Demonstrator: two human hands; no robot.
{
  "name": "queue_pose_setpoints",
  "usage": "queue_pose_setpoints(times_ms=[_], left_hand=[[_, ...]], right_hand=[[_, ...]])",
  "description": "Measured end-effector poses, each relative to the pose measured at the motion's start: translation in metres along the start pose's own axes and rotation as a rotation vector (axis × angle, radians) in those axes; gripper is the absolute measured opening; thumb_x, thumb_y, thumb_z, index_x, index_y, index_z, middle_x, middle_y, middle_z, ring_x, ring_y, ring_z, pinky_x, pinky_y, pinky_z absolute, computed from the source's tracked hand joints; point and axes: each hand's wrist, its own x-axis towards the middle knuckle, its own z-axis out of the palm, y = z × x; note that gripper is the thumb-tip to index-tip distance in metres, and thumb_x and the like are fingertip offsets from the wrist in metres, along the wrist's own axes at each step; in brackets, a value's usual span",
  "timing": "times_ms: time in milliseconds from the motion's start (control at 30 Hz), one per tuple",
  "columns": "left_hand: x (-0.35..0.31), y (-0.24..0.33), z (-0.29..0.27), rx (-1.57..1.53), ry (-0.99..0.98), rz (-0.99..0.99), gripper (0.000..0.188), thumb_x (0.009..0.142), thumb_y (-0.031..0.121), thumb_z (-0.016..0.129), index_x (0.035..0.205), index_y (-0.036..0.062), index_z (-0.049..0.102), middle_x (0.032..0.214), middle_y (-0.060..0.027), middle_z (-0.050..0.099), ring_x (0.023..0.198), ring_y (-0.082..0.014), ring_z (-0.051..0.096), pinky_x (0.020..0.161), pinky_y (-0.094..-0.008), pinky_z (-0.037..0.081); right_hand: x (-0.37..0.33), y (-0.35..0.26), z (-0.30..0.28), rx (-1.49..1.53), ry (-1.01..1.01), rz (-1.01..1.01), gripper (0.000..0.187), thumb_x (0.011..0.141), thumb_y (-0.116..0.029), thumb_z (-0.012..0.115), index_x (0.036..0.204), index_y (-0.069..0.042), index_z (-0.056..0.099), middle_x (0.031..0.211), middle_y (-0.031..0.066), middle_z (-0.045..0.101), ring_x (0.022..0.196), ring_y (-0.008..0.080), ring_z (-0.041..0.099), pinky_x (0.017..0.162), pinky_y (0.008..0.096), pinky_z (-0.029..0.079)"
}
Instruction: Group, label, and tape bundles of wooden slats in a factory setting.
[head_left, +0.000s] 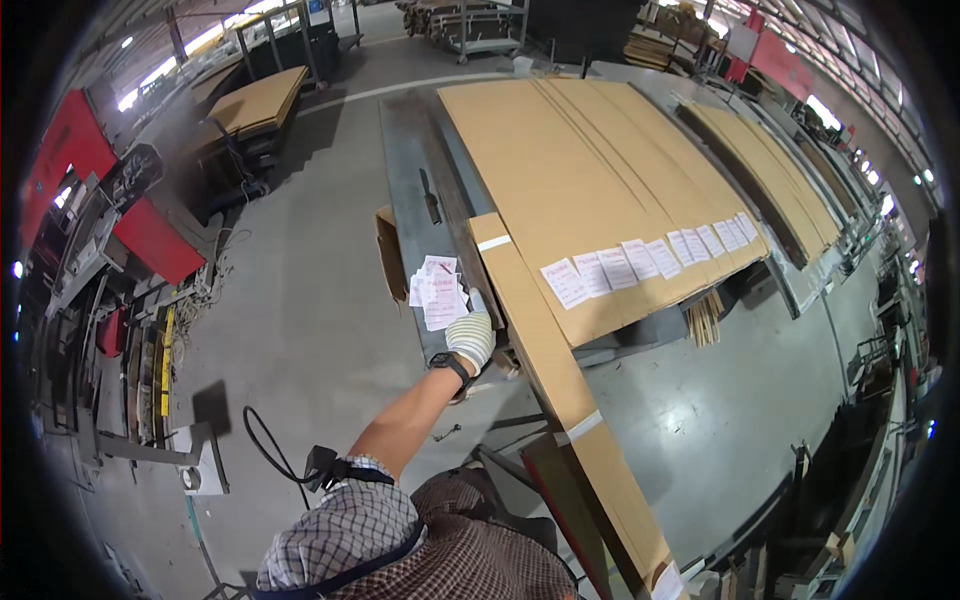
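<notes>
My left hand (470, 340), in a striped knit glove, reaches over the edge of a dark bench (408, 180). One finger stretches forward beside a loose pile of white printed slips (438, 305); its other fingers are partly hidden, and I see nothing held. A thin dark object, perhaps a pen, lies on the pile. To the right, a row of similar slips (617, 267) overlaps along the near edge of a large cardboard sheet (600, 160). Farther up the bench lies a black-handled knife (431, 197). My right hand is not in view.
A long narrow cardboard piece (560, 390) runs from the bench toward my right side. More cardboard (765, 175) lies on a support at the right. A stack of boards (258, 102) stands back left. Red-panelled equipment (160, 240) and a cable (265, 440) are at left.
</notes>
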Motion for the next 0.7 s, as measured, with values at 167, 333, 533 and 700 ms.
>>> queue_pose_setpoints(times_ms=[167,333,533,700], left_hand=[[-0.007,-0.021,-0.005,0.207,0.347,0.174,0.081,0.08,0.02,0.07,0.146,-0.0053,0.029,0.092,-0.0269,0.07,0.079,-0.0397,0.07,0.062,-0.05,0.053],[-0.078,0.009,-0.006,-1.176,-0.073,-0.26,0.069,0.079,0.024,0.079,0.136,0.0053,0.045,0.109,-0.0129,0.061,0.101,-0.0257,0.06,0.082,-0.0382,0.054],[-0.141,0.051,0.033,-1.696,-0.602,-0.583,0.057,0.086,0.023,0.079,0.131,0.0054,0.05,0.12,-0.0049,0.06,0.103,-0.0158,0.06,0.087,-0.0347,0.056],[-0.093,0.053,0.07,-2.019,-0.402,-0.93,0.042,0.09,0.021,0.073,0.127,0.008,0.057,0.111,-0.0085,0.067,0.083,-0.0204,0.066,0.082,-0.0312,0.057]], right_hand=[[0.008,-0.014,0.101,-0.314,-0.221,0.192,0.063,0.092,-0.051,0.059,0.136,-0.007,0.05,0.129,0.0124,0.058,0.113,0.0239,0.059,0.091,0.0389,0.052],[0.063,0.001,0.255,-0.531,-0.859,0.114,0.058,0.093,-0.044,0.061,0.132,-0.003,0.053,0.125,0.0134,0.059,0.109,0.0237,0.06,0.085,0.0382,0.053],[0.091,-0.061,0.395,-0.987,-0.662,-0.697,0.031,0.087,-0.019,0.072,0.107,0.0,0.059,0.092,0.0103,0.063,0.078,0.0181,0.058,0.074,0.0332,0.049],[0.251,-0.004,0.264,-1.572,-0.361,-0.501,0.039,0.094,-0.037,0.061,0.092,0.002,0.067,0.087,0.0286,0.066,0.084,0.0431,0.063,0.08,0.0478,0.05]])
